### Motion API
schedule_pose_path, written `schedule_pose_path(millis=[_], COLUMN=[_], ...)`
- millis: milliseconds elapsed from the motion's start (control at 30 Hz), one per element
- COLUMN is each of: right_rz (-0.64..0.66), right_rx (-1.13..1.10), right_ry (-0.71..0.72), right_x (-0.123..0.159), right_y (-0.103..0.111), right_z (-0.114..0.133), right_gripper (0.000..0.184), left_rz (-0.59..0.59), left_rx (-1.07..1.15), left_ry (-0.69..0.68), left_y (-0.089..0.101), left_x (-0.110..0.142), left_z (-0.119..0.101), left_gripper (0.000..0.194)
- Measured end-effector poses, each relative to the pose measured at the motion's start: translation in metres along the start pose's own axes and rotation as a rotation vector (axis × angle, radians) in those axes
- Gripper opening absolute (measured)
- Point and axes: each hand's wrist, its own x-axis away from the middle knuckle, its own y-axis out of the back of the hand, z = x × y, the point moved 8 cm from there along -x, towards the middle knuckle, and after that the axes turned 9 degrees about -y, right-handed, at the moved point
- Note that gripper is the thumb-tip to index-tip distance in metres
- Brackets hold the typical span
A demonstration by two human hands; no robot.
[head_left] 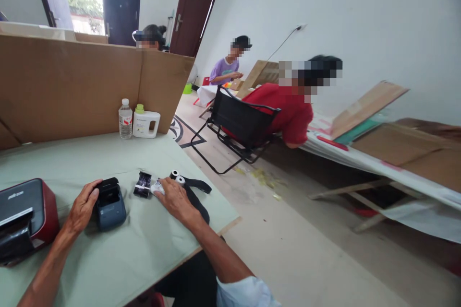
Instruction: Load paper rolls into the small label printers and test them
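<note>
My left hand (81,208) is closed on the left edge of a small dark blue portable printer (113,213), thumb and fingers at its raised lid. The printer's lid stands up, showing a hollow compartment. My right hand (176,199) reaches low over the table, fingers curled on a small white piece (157,187) that looks like paper or film. Just past those fingers are two small white rolls with dark cores, a nearer roll (180,181) and a farther roll (175,173). A black-and-white printed packet (143,184) lies between my hands.
A red and dark grey machine (46,211) sits at the left. A black strap (198,183) lies by my right hand. A water bottle (125,120) and white jug (146,123) stand against a cardboard screen (72,91). A person in red (277,105) sits at another table.
</note>
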Motion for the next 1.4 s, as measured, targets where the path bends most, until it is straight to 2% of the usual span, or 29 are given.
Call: schedule_pose_path(millis=[133,233,400,467,600,700,833,1067,1233,1400], right_rz=[0.062,0.070,0.042,0.016,-0.064,-0.062,0.014,0.155,0.142,0.076], right_rx=[0.079,0.084,-0.046,-0.068,0.063,0.077,-0.109,-0.502,-0.672,-0.799], right_ry=[-0.079,-0.123,-0.026,-0.012,-0.125,-0.119,-0.091,-0.149,-0.144,-0.162], right_x=[0.009,0.006,0.008,0.012,0.022,0.026,0.024,0.022,0.034,0.049], right_y=[-0.010,-0.009,-0.004,-0.004,-0.007,-0.011,-0.015,-0.025,-0.027,-0.016], right_z=[0.012,0.013,0.012,0.008,-0.009,-0.011,-0.009,-0.005,-0.012,-0.023], right_gripper=[0.027,0.019,0.012,0.015,0.019,0.025,0.021,0.014,0.024,0.028], left_rz=[0.007,0.013,0.007,0.000,-0.015,-0.015,-0.008,-0.006,0.007,0.010], left_rx=[-0.004,-0.009,0.013,0.020,0.024,0.026,0.021,0.029,0.029,0.025], left_ry=[0.007,0.015,0.002,-0.001,-0.011,-0.020,-0.012,-0.021,-0.014,-0.019], left_y=[0.000,0.001,0.000,0.000,0.000,0.001,0.001,0.000,-0.002,-0.002], left_x=[0.000,0.000,0.000,0.000,0.000,0.000,0.000,0.003,0.006,0.008], left_z=[0.000,0.000,0.001,0.003,0.004,0.003,0.001,0.000,0.000,-0.005], left_gripper=[0.067,0.068,0.066,0.065,0.064,0.062,0.063,0.062,0.059,0.054])
